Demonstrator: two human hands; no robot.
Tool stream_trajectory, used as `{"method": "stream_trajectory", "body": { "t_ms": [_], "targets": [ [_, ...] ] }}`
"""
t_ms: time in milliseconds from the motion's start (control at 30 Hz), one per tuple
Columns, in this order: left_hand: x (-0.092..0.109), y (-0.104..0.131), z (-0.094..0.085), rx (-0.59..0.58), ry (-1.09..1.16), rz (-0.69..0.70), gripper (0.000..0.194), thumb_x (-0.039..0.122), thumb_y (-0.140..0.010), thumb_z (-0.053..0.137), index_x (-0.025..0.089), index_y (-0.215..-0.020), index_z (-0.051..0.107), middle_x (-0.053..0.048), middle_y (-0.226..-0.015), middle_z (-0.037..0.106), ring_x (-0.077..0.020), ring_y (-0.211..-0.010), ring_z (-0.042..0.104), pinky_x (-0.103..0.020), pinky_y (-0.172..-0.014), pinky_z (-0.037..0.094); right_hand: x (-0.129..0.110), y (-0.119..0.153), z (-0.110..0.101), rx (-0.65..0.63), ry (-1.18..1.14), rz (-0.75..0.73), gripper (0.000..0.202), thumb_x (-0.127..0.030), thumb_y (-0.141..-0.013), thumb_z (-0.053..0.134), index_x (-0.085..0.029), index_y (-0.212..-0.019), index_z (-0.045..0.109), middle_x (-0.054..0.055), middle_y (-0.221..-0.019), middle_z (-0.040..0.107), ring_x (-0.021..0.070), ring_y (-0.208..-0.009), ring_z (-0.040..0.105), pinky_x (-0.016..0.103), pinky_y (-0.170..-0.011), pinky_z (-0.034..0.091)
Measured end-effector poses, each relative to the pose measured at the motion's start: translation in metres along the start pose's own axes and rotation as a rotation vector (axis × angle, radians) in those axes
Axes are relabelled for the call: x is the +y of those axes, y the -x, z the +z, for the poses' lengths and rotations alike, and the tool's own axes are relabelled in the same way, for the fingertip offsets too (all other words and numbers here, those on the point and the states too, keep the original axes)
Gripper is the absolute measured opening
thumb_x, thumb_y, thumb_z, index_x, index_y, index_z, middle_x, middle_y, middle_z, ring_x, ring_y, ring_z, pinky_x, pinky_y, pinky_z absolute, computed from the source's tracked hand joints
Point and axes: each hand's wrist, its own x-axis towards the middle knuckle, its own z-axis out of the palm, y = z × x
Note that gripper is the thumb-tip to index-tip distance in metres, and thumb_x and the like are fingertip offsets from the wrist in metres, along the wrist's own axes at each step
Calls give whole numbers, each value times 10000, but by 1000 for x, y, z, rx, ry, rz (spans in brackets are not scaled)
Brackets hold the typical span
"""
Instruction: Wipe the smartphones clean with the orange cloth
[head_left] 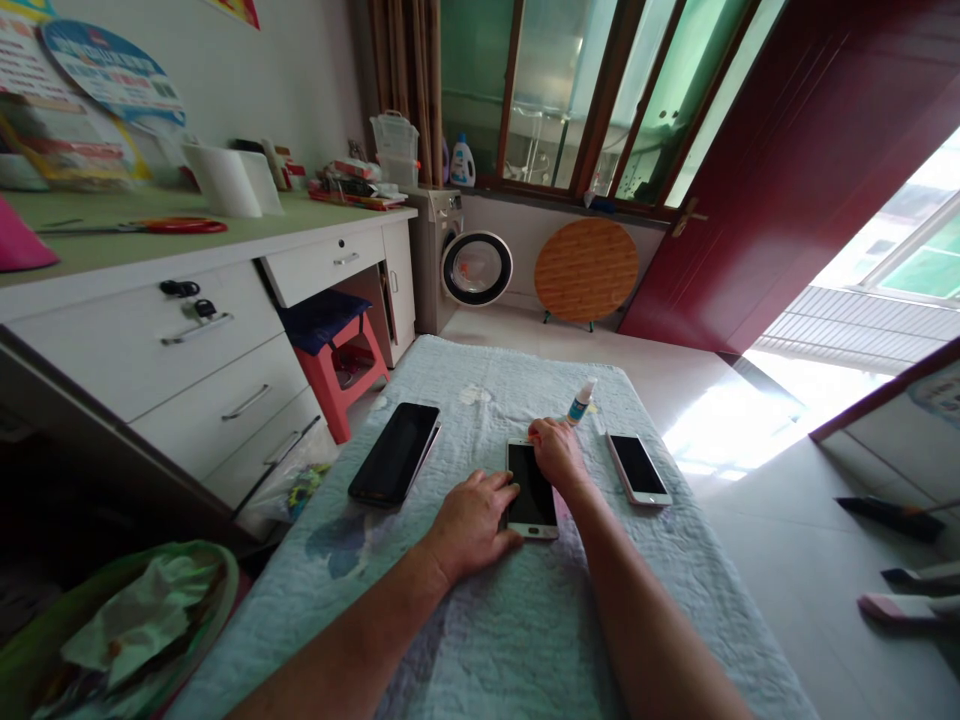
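A white-framed smartphone [534, 485] with a dark screen lies face up on the cloth-covered table, between my hands. My left hand [476, 520] grips its left edge, fingertips on the screen's side and thumb by the lower corner. Over the phone's upper right part, my right hand [556, 455] is closed, its fingers curled down; what they hold, if anything, is hidden. A small spray bottle [580, 402] with a blue label and clear cap stands just beyond my right hand.
A black phone [396, 455] lies to the left, propped on something thin beneath it. Another white phone [638, 468] rests on the right. The quilted light-blue cloth [465, 640] covers the table. A red stool [337, 365] and a waste bin [217, 590] stand on the left.
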Motion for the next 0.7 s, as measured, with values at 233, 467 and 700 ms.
{"method": "stream_trajectory", "body": {
  "t_ms": [233,467,700],
  "targets": [
    [1,0,-1,-1,7,-1,491,419,-772,689,210,-1208,606,-69,-1286,594,-297,-1085,539,-404,-963,451,-15,2,6,7,-57,-103,237,-122,-904,450,-189,-922,676,47,-938,673,173,-874,513,255,-819,322],
    [2,1,-1,2,2,2,511,430,-788,681,215,-1241,580,-65,-1277,592,-290,-1071,537,-399,-963,446,-24,1,10,-51,-66,-154,260,-155,-921,438,-224,-963,686,50,-1003,674,203,-962,494,287,-816,331],
    [4,1,-1,2,-8,-7,523,433,-781,692,202,-1238,581,-69,-1260,599,-293,-1053,537,-401,-947,453,-22,3,9,-87,-60,-205,294,-202,-943,433,-268,-1087,681,31,-1152,658,213,-1067,473,317,-868,308]
  ]
}}
